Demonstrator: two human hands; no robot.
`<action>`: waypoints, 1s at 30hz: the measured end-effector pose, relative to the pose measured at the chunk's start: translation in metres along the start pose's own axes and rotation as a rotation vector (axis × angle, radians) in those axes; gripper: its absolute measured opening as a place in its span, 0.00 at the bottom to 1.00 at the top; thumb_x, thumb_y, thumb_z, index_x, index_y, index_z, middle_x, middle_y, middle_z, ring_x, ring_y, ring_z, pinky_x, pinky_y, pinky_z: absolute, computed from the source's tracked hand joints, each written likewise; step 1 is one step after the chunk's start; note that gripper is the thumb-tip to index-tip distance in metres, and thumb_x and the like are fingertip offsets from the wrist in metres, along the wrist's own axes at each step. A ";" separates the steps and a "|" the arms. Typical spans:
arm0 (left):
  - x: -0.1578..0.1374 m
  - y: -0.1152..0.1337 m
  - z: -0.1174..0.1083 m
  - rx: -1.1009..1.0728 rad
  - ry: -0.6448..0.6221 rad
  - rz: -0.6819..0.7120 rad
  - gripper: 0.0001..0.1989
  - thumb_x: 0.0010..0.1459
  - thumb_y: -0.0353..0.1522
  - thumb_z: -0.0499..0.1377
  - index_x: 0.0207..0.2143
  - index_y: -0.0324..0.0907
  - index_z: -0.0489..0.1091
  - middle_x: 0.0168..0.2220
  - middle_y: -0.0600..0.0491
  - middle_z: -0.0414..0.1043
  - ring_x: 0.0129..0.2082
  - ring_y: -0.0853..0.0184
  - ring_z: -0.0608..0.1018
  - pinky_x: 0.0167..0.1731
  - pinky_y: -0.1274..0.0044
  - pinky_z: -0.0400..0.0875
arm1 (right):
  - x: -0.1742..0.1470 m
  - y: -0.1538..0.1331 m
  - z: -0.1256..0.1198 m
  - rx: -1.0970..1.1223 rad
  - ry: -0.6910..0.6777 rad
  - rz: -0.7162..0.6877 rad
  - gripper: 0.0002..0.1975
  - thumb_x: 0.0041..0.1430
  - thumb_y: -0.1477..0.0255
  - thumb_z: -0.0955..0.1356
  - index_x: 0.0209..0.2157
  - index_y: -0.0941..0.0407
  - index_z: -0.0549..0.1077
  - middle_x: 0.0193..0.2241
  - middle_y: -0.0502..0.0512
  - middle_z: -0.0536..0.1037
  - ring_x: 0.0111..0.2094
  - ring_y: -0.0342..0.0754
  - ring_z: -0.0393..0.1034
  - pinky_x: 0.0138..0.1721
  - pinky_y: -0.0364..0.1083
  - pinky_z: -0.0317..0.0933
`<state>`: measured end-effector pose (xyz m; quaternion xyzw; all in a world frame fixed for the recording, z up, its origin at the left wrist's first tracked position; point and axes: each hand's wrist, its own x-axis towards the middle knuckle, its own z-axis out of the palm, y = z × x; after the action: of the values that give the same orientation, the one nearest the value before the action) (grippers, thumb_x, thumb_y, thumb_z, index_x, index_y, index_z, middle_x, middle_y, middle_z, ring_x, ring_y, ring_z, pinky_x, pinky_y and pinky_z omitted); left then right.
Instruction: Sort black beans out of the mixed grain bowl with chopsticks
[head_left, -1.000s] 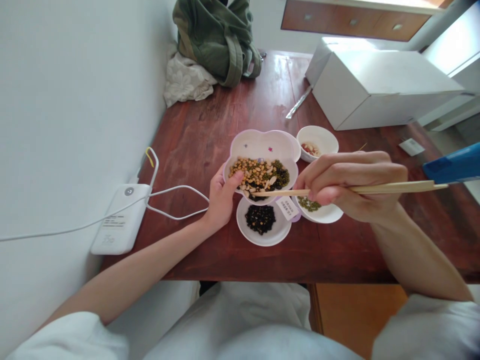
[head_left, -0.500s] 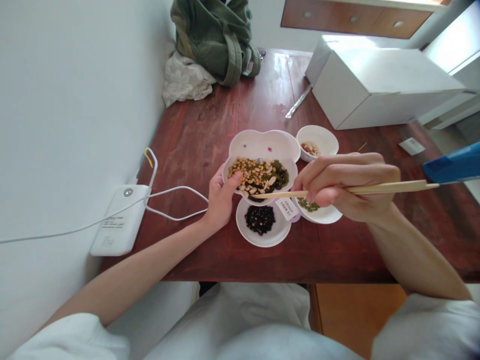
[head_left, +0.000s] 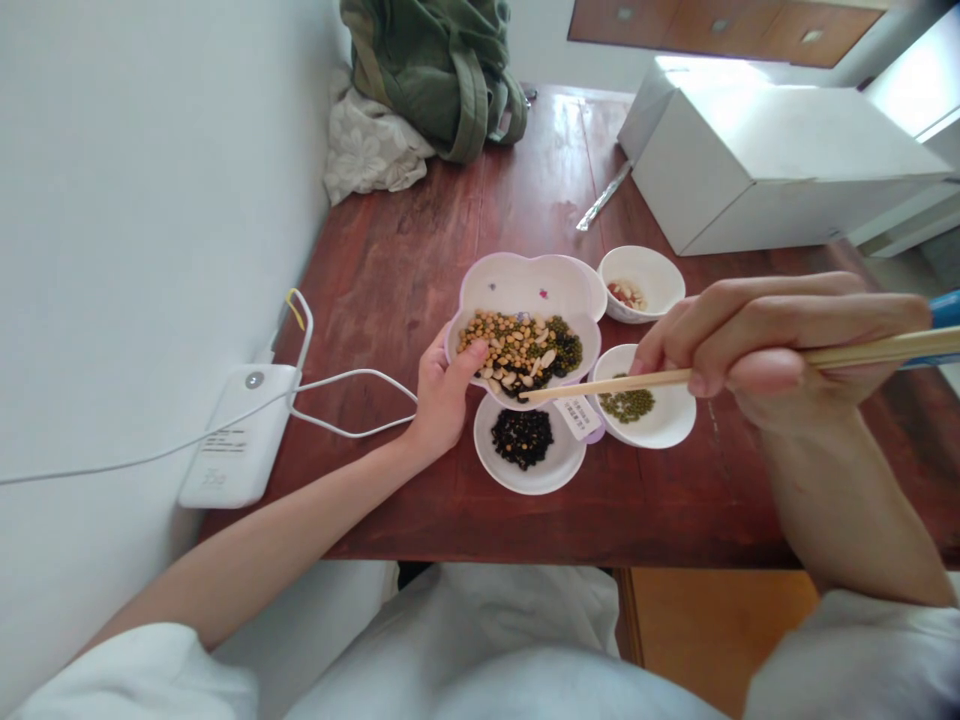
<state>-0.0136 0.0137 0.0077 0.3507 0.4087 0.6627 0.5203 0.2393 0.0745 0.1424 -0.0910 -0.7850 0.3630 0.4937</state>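
Note:
My left hand (head_left: 444, 392) grips the left rim of a scalloped white bowl with a lilac edge (head_left: 499, 280), thumb inside. Mixed beans and peanuts (head_left: 517, 345) lie in it, and it tilts toward me. In my right hand (head_left: 787, 345) are wooden chopsticks (head_left: 622, 382), their tips at the bowl's near rim by some black beans. Partly under the bowl stands a white dish (head_left: 491, 465) of black beans (head_left: 523, 438) with a few yellow ones. To its right, a second white bowl (head_left: 675, 425) contains green beans (head_left: 628, 404).
Behind, a small white bowl (head_left: 664, 280) holds peanuts and reddish pieces. A large white box (head_left: 780, 170), a silvery strip (head_left: 604, 197) and a green bag (head_left: 427, 80) are farther back. At left, a white power bank (head_left: 240, 435) has a cable (head_left: 360, 375). Something blue (head_left: 946, 310) shows behind my right hand.
My right hand has moved right and nearer the camera, uncovering more of the green beans. The chopstick tips have shifted slightly right along the rim. My left hand keeps its hold.

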 end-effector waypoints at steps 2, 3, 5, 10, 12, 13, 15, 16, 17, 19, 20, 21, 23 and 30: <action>0.000 0.000 0.000 0.009 0.006 -0.002 0.23 0.63 0.49 0.76 0.52 0.44 0.83 0.47 0.48 0.87 0.46 0.54 0.88 0.47 0.66 0.86 | 0.000 -0.001 -0.001 -0.052 0.003 0.012 0.18 0.71 0.58 0.78 0.28 0.51 0.83 0.22 0.55 0.81 0.22 0.53 0.79 0.22 0.53 0.77; 0.000 0.000 0.000 0.014 0.004 -0.004 0.23 0.64 0.49 0.75 0.52 0.44 0.83 0.47 0.48 0.87 0.47 0.54 0.88 0.47 0.66 0.86 | 0.000 -0.001 -0.002 -0.079 -0.001 0.017 0.18 0.71 0.57 0.78 0.27 0.50 0.83 0.22 0.55 0.82 0.23 0.54 0.80 0.21 0.54 0.76; 0.000 0.001 0.000 0.019 0.000 -0.004 0.23 0.64 0.49 0.75 0.52 0.44 0.82 0.47 0.48 0.87 0.46 0.54 0.88 0.47 0.66 0.85 | -0.001 -0.001 -0.001 -0.120 -0.023 0.018 0.19 0.70 0.56 0.79 0.27 0.51 0.82 0.24 0.56 0.83 0.24 0.55 0.81 0.21 0.52 0.75; 0.000 0.001 0.001 0.021 -0.001 0.004 0.23 0.64 0.49 0.75 0.52 0.44 0.82 0.48 0.48 0.87 0.47 0.54 0.88 0.48 0.66 0.85 | -0.003 0.004 0.003 -0.124 -0.142 -0.037 0.13 0.71 0.63 0.79 0.31 0.52 0.85 0.29 0.55 0.86 0.28 0.52 0.84 0.28 0.48 0.77; 0.000 0.001 0.001 0.018 -0.005 0.007 0.23 0.64 0.49 0.75 0.53 0.44 0.82 0.48 0.48 0.87 0.48 0.54 0.88 0.49 0.65 0.85 | -0.003 0.006 0.004 -0.093 -0.169 -0.065 0.09 0.70 0.68 0.80 0.33 0.53 0.85 0.30 0.55 0.86 0.28 0.50 0.84 0.28 0.46 0.76; 0.000 0.000 0.001 0.017 -0.008 0.008 0.23 0.64 0.50 0.75 0.53 0.44 0.82 0.48 0.48 0.87 0.48 0.54 0.88 0.49 0.65 0.85 | -0.003 0.006 0.004 -0.074 -0.177 -0.073 0.09 0.70 0.69 0.79 0.34 0.54 0.85 0.30 0.54 0.86 0.28 0.49 0.83 0.28 0.45 0.76; 0.000 -0.001 0.000 0.014 -0.013 0.010 0.23 0.64 0.49 0.75 0.53 0.44 0.83 0.48 0.48 0.87 0.47 0.54 0.88 0.49 0.65 0.85 | -0.003 0.005 0.004 -0.038 -0.183 -0.070 0.10 0.71 0.68 0.79 0.33 0.55 0.84 0.31 0.55 0.86 0.28 0.49 0.84 0.29 0.45 0.77; 0.001 -0.002 -0.001 0.012 -0.012 0.012 0.23 0.64 0.49 0.75 0.53 0.44 0.83 0.47 0.48 0.87 0.47 0.55 0.88 0.49 0.66 0.85 | -0.003 0.005 0.004 -0.024 -0.182 -0.064 0.11 0.72 0.68 0.78 0.33 0.55 0.84 0.31 0.55 0.86 0.29 0.49 0.84 0.30 0.46 0.77; 0.001 -0.002 -0.001 0.010 -0.010 0.011 0.23 0.64 0.49 0.76 0.53 0.44 0.83 0.47 0.48 0.87 0.46 0.55 0.88 0.48 0.66 0.85 | -0.003 0.005 0.004 -0.015 -0.178 -0.056 0.11 0.72 0.67 0.78 0.33 0.55 0.84 0.31 0.55 0.86 0.29 0.49 0.84 0.30 0.46 0.78; 0.001 -0.001 -0.001 0.009 -0.009 0.006 0.24 0.64 0.49 0.76 0.53 0.44 0.83 0.48 0.48 0.87 0.47 0.54 0.88 0.49 0.66 0.85 | -0.002 0.005 0.004 -0.006 -0.163 -0.049 0.12 0.72 0.66 0.78 0.33 0.55 0.85 0.30 0.55 0.86 0.29 0.49 0.84 0.31 0.46 0.79; 0.001 -0.001 -0.001 0.012 -0.010 0.004 0.24 0.64 0.49 0.75 0.53 0.44 0.82 0.48 0.48 0.87 0.48 0.54 0.88 0.50 0.65 0.85 | -0.002 0.006 0.004 -0.005 -0.155 -0.048 0.12 0.72 0.66 0.78 0.33 0.55 0.85 0.30 0.55 0.86 0.28 0.49 0.83 0.30 0.46 0.78; 0.001 0.000 0.000 0.016 -0.010 0.004 0.24 0.64 0.49 0.75 0.54 0.44 0.82 0.49 0.47 0.87 0.49 0.53 0.88 0.50 0.65 0.84 | -0.001 0.006 0.004 -0.007 -0.148 -0.047 0.13 0.72 0.65 0.79 0.32 0.54 0.85 0.29 0.55 0.86 0.27 0.49 0.83 0.29 0.46 0.78; 0.001 0.000 0.000 0.021 -0.013 0.010 0.24 0.64 0.49 0.75 0.54 0.44 0.82 0.49 0.47 0.87 0.49 0.53 0.88 0.51 0.64 0.84 | 0.000 0.007 0.004 -0.008 -0.140 -0.051 0.14 0.71 0.64 0.79 0.30 0.54 0.84 0.28 0.55 0.86 0.26 0.50 0.82 0.27 0.46 0.77; 0.002 -0.001 -0.001 0.026 -0.013 0.017 0.24 0.64 0.49 0.75 0.54 0.44 0.82 0.49 0.47 0.87 0.49 0.53 0.88 0.50 0.65 0.84 | -0.003 0.000 -0.005 -0.056 -0.012 0.005 0.20 0.69 0.57 0.80 0.26 0.52 0.81 0.23 0.56 0.81 0.24 0.54 0.81 0.21 0.50 0.74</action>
<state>-0.0144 0.0152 0.0067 0.3654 0.4108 0.6594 0.5127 0.2447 0.0754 0.1416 -0.1044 -0.7975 0.3427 0.4853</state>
